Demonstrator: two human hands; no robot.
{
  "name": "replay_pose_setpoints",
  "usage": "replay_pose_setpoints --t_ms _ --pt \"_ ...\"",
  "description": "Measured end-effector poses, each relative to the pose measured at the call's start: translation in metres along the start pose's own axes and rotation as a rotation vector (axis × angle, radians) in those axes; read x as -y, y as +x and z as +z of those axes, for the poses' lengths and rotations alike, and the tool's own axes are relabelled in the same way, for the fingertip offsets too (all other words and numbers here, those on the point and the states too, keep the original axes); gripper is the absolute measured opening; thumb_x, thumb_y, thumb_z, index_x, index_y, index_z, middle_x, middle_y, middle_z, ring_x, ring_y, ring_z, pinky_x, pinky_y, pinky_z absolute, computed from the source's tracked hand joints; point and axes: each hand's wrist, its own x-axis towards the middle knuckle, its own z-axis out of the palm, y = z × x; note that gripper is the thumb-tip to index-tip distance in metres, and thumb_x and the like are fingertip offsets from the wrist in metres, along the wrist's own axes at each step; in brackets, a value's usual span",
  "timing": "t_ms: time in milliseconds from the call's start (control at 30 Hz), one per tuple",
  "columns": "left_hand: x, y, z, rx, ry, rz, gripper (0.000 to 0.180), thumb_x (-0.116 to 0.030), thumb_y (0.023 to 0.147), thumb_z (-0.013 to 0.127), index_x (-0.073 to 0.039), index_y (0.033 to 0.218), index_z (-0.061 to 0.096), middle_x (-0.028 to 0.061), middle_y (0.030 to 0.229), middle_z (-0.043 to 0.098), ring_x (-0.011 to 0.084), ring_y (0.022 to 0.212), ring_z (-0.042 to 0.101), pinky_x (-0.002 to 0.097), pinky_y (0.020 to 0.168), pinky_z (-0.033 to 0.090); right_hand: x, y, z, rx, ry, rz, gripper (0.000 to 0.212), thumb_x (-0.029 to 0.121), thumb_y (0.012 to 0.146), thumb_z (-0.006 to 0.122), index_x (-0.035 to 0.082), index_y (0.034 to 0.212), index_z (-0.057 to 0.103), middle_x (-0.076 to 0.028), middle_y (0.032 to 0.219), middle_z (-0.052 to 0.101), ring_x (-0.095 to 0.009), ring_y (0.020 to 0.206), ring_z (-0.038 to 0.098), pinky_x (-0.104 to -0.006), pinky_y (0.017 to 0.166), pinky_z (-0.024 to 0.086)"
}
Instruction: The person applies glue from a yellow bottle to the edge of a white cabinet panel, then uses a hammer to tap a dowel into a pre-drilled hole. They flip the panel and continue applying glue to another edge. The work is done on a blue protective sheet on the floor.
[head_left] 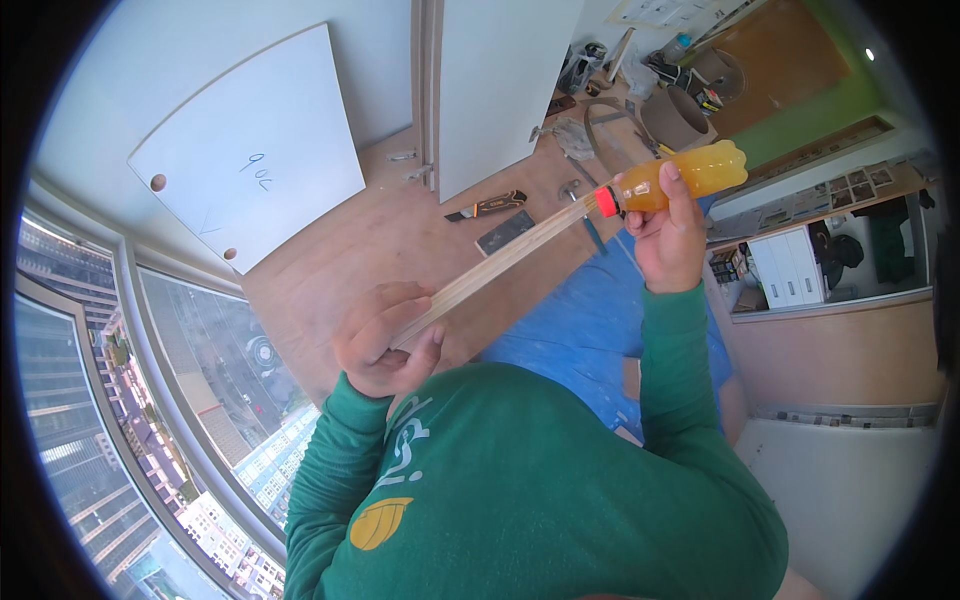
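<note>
My left hand (385,342) is closed around the near end of a long, narrow strip of pale wood (505,258). The strip runs up and to the right, away from my body. A clear bottle of yellow-orange liquid (690,178) lies tilted in my right hand (668,238), its red cap (606,201) pointing down-left at the strip's far end. Whether cap and wood touch, I cannot tell. Below the strip, on the brown work surface (310,290), are an orange-and-black utility knife (487,206) and a dark flat block (505,232). A hammer (591,230) rests near the cap.
Blue sheeting (550,325) spreads below the surface's right edge. A white panel (260,150) with round holes leans at the back left, beside a window (205,350). Another white panel (500,90) stands at the back. A brown roll (675,118) and clutter fill the far right.
</note>
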Motion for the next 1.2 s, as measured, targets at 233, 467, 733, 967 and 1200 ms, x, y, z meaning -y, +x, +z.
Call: replay_pose_setpoints --t_ms 233,467,733,967,1200 --pt "0.013 -0.008 0.0 -0.043 0.025 0.007 0.033 -0.002 0.082 0.082 0.003 0.109 0.064 0.0243 0.098 0.074 0.0348 0.09 0.076 0.0401 0.078 0.06 -0.003 -0.002 0.003 -0.047 -0.172 -0.025 0.03 0.035 0.102 0.07 0.006 0.107 0.064 -0.015 0.094 0.075 -0.015 0.059 0.058 -0.0267 0.053 0.042" --pt "0.025 -0.018 -0.003 -0.002 -0.071 -0.038 0.036 -0.012 0.09 0.084 0.003 0.115 0.062 0.0252 0.101 0.074 0.0379 0.1 0.076 0.0414 0.083 0.061 -0.009 -0.002 0.014 -0.098 -0.241 -0.032 0.03 0.034 0.098 0.074 0.006 0.102 0.065 -0.008 0.082 0.07 -0.014 0.057 0.058 -0.0268 0.053 0.042" --pt "0.03 -0.02 -0.004 0.021 -0.115 -0.02 0.037 -0.014 0.093 0.081 0.002 0.12 0.061 0.0252 0.106 0.073 0.0392 0.103 0.076 0.0435 0.085 0.06 -0.012 -0.002 0.023 -0.082 -0.322 -0.06 0.029 0.033 0.098 0.075 0.006 0.1 0.065 -0.006 0.078 0.069 -0.013 0.057 0.058 -0.0263 0.053 0.043" --pt "0.032 -0.016 -0.005 0.014 -0.114 -0.009 0.037 -0.015 0.093 0.081 0.001 0.12 0.061 0.024 0.104 0.072 0.0401 0.103 0.076 0.0437 0.083 0.06 -0.012 -0.003 0.029 -0.074 -0.376 -0.092 0.028 0.031 0.097 0.077 0.006 0.102 0.065 -0.005 0.08 0.069 -0.011 0.057 0.058 -0.025 0.053 0.045" --pt "0.035 -0.016 -0.005 0.014 -0.12 0.003 0.037 -0.016 0.093 0.081 0.0 0.119 0.06 0.024 0.102 0.072 0.0407 0.101 0.076 0.0436 0.081 0.061 -0.013 -0.008 0.041 -0.054 -0.502 -0.165 0.024 0.019 0.092 0.083 0.003 0.101 0.068 -0.003 0.082 0.069 -0.008 0.062 0.058 -0.0229 0.057 0.046"
